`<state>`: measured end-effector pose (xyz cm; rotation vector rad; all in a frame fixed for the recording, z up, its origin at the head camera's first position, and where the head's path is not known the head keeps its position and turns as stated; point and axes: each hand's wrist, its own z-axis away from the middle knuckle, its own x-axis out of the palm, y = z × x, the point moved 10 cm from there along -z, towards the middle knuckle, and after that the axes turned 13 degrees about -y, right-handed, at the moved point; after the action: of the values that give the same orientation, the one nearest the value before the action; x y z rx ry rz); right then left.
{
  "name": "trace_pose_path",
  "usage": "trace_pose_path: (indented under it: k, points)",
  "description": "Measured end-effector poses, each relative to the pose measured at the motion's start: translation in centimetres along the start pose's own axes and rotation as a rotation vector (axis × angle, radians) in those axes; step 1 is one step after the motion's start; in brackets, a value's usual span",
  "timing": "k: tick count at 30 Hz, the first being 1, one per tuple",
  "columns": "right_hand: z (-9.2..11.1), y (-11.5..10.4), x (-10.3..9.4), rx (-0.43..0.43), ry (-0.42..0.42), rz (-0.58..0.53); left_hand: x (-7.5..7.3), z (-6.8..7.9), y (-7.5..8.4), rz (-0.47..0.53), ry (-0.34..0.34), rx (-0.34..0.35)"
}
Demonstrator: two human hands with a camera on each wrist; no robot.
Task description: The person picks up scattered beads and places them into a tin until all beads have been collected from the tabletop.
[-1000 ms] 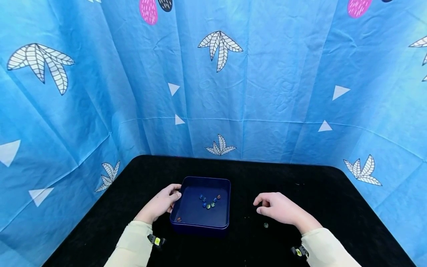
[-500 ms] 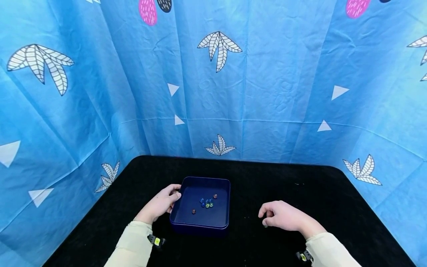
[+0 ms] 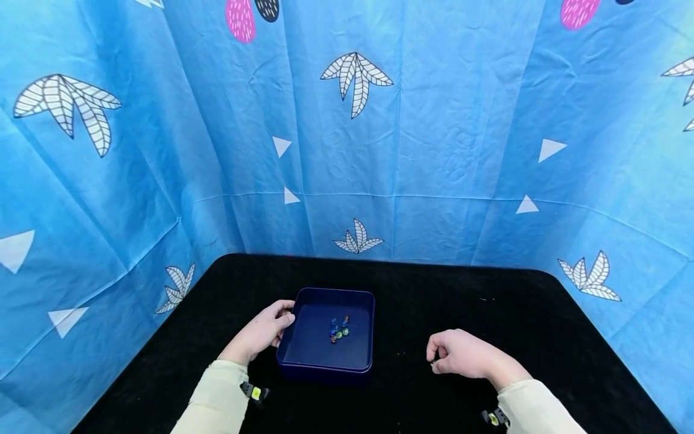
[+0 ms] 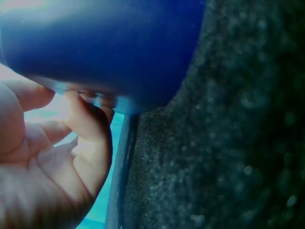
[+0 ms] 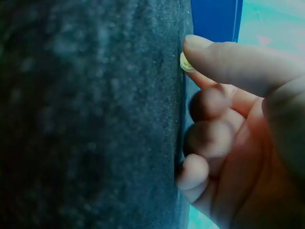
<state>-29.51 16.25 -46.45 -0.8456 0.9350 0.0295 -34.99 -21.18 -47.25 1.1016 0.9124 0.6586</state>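
A dark blue square box (image 3: 314, 355) with a low wall stands on the black cloth. My left hand (image 3: 259, 330) holds its left side, thumb at the rim; in the left wrist view the fingers (image 4: 90, 121) bend against the outer wall. Several glass marbles (image 3: 346, 331), blue, green and amber, lie bunched on the box floor. Right of the box, my right hand (image 3: 463, 354) is low over the cloth. Its thumb and index finger pinch a yellow-green marble (image 5: 185, 64), mostly covered by the thumb; the other fingers are curled below.
The black cloth (image 3: 244, 277) covers the table out to its rounded far corners. Blue patterned curtains (image 3: 434, 132) hang behind and along both sides. A small device (image 3: 256, 392) is strapped at the left wrist, another (image 3: 493, 417) at the right.
The right hand has moved right and down to the marble on the cloth and now pinches it. Marbles in the box have rolled together, an amber one from the near left corner. The left hand stays put.
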Motion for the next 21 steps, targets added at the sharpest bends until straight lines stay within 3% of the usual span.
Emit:
trace_pose_path:
  k: [10,21]
  points:
    - [0.0,-0.7,-1.9,-0.023,0.135,0.086,0.0,0.0,-0.1,0.017,-0.006,-0.012]
    - [-0.4,-1.7,-3.8,-0.047,0.234,0.050,0.0,-0.1,-0.1,0.014,-0.004,-0.004]
